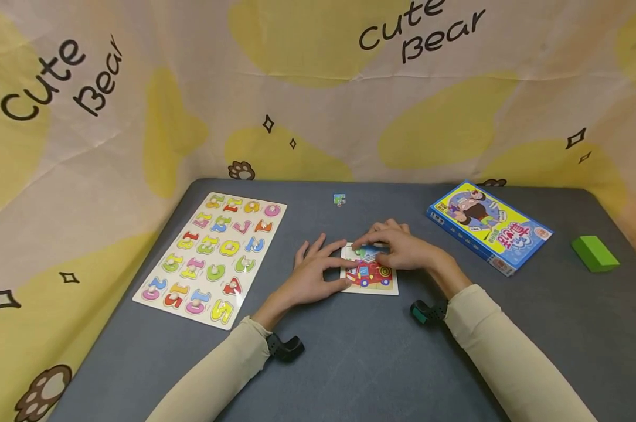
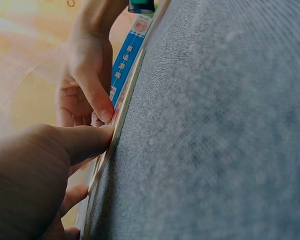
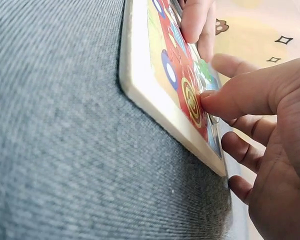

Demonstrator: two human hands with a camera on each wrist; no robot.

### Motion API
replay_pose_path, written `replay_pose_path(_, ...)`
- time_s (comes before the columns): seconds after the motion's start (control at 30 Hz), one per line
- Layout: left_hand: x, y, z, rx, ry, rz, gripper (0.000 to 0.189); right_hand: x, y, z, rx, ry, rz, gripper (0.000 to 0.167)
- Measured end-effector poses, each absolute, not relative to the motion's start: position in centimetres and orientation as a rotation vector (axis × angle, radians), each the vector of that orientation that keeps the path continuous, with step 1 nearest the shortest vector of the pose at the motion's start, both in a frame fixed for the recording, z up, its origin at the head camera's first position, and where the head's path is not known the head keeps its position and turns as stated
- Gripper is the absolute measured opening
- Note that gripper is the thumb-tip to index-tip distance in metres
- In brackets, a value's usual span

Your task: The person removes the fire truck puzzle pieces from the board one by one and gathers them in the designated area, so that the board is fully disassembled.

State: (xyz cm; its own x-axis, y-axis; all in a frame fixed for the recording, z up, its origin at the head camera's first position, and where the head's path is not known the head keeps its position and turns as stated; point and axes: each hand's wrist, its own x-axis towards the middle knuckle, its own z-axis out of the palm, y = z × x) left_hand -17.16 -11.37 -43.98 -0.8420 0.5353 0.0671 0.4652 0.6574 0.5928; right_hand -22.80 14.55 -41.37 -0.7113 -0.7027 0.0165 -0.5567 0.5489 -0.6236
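A small jigsaw puzzle board (image 1: 373, 288) with a red fire engine picture and a pale border lies on the table in the head view. My left hand (image 1: 313, 274), fingers spread, rests at its left side, the thumb and index finger touching the board. In the left wrist view the left thumb (image 2: 90, 141) lies against the board's edge. Over the upper right part of the board is my right hand (image 1: 402, 246). Its thumb (image 3: 217, 103) presses on the picture near the yellow coil, and its other fingers bend loosely past the far edge. The hands partly hide the picture's top.
A loose jigsaw piece (image 1: 339, 199) lies beyond the board. To the left is a white number puzzle board (image 1: 224, 321) with several knobbed numbers. A blue and yellow box (image 1: 489, 225) and a green block (image 1: 595, 253) lie at the right. A printed cloth (image 1: 307, 58) hangs behind the table.
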Motion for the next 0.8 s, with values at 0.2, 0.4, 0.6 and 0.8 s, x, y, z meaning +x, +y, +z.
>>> replay_pose_path(0.2,-17.10,-11.45,-43.97,0.831,2.750,0.951,0.037,-22.72,14.80,-41.68,-0.991,2.532,-0.996,0.047)
replay_pose_path(0.4,-17.03,-11.47,-43.93,0.824,2.757,0.941,0.037,-22.80,14.94,-41.95,-0.987,2.552,-1.000,0.038)
replay_pose_path(0.6,-17.10,-11.48,-43.95,0.825,2.756,0.929,0.038,-22.90,15.09,-42.01,-0.998,2.554,-0.994,0.038)
replay_pose_path(0.8,-17.14,-11.42,-43.91,0.831,2.753,0.919,0.039,-22.86,15.18,-41.81,-1.007,2.543,-0.986,0.039)
